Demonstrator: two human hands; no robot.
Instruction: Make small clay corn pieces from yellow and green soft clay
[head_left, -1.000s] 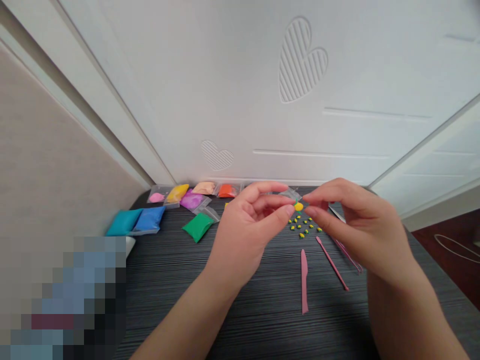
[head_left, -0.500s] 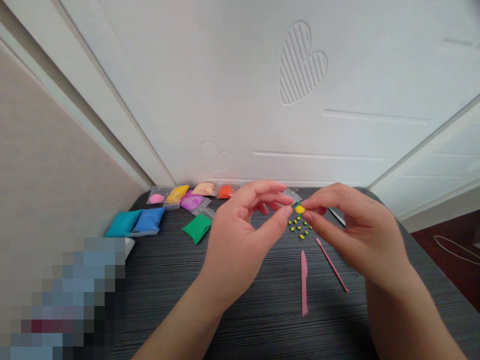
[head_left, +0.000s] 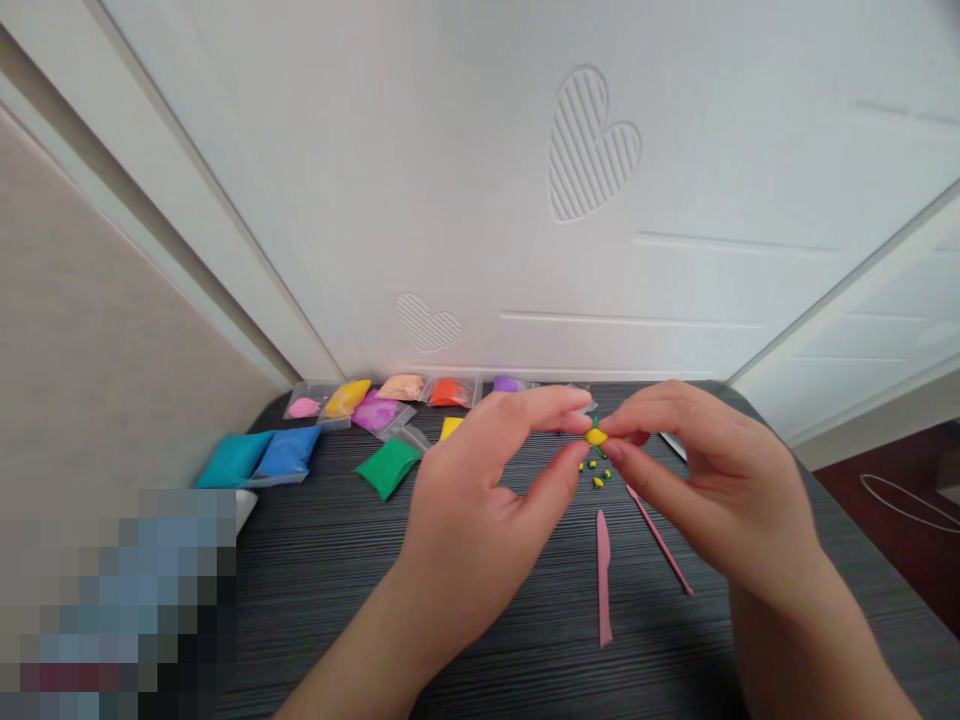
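Note:
Between my two hands, above the table, is a small yellow clay piece (head_left: 596,437) with green bits at its top and bottom. My right hand (head_left: 697,480) pinches its right end between thumb and forefinger. My left hand (head_left: 487,500) closes on its left end with thumb and fingertips. Below the fingers lie several tiny yellow-and-green clay pieces (head_left: 598,482), some hidden by my hands. A pink plastic knife (head_left: 604,580) and a thin pink modelling stick (head_left: 661,542) lie on the dark table (head_left: 330,600) nearer to me.
Bagged clay lies along the table's back and left: green (head_left: 388,468), blue (head_left: 289,453), teal (head_left: 234,458), orange (head_left: 450,391) and purple (head_left: 376,408). A metal blade (head_left: 673,446) is partly behind my right hand. A white panel with embossed hearts (head_left: 589,150) rises behind.
My left fingertips have come right to the yellow clay piece and now meet its left end; before, a small gap showed. The view has shifted slightly. My right hand keeps its pinch.

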